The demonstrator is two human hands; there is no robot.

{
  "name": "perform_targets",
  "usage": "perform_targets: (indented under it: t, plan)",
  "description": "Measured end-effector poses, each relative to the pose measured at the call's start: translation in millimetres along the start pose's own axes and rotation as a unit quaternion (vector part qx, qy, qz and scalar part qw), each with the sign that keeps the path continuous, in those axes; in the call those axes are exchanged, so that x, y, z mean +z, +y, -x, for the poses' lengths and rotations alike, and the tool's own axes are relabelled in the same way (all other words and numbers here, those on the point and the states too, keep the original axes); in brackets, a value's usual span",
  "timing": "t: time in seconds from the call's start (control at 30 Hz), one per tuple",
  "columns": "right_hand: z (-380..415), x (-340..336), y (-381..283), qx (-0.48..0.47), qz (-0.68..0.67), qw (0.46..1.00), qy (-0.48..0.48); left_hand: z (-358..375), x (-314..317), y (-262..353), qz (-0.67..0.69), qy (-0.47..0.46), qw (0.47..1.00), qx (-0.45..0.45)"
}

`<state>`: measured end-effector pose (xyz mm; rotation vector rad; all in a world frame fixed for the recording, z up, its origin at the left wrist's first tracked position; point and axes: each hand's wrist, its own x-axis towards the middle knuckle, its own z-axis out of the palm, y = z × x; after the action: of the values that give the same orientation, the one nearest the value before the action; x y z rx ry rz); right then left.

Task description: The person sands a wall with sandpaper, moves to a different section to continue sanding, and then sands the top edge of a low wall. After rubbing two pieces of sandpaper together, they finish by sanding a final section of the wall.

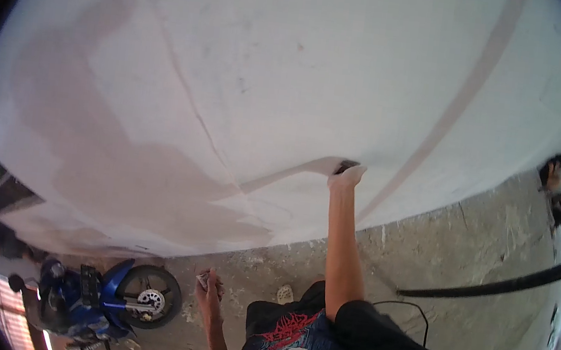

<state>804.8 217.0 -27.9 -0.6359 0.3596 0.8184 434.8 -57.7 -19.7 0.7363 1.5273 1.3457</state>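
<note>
My right hand [347,177] is stretched out to a large white wall [319,76], its fingers closed on a small dark object [345,166] that lies against the wall surface. What the object is cannot be made out. Lower down and to the left, my left hand [210,286] is held away from the wall, above the floor, with its fingers closed round something small, pale and crumpled-looking. Shadows of my body and arm fall across the left half of the wall. A thin line runs down the wall between the shadow and my right hand.
A blue motorcycle [90,298] stands at the lower left. A black pole [503,289] slants in from the right over the concrete floor [452,243], near a thin black cable [425,316]. Dark items [558,196] lie at the far right. A pale shoe [286,293] shows below.
</note>
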Motion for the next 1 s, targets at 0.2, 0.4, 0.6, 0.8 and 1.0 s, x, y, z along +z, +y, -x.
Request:
perform_targets:
  t: [0.2,0.4,0.6,0.8,1.0]
  plan:
    - [103.6,-57.9,76.1,0.420,-0.010,0.808,-0.413,37.5,22.7,2.4,0.005,-0.025,0.999,0.022]
    - [299.5,-89.4,2.5,0.575,0.367,0.673,-0.286,116.7,8.9,-9.8,0.289,0.094,0.953,-0.013]
    - [339.1,-179.4,-32.8,0.514,0.509,0.441,-0.531,244.0,-15.6,-64.5,0.432,0.214,0.876,0.023]
    - [393.7,-228.4,-3.8,0.528,0.463,0.249,-0.667,290.6,-30.1,-74.5,0.458,0.298,0.836,0.053]
    - [483.9,-275.4,-22.3,0.491,0.484,0.071,-0.720,359.5,-76.2,-70.6,0.464,0.365,0.800,0.108]
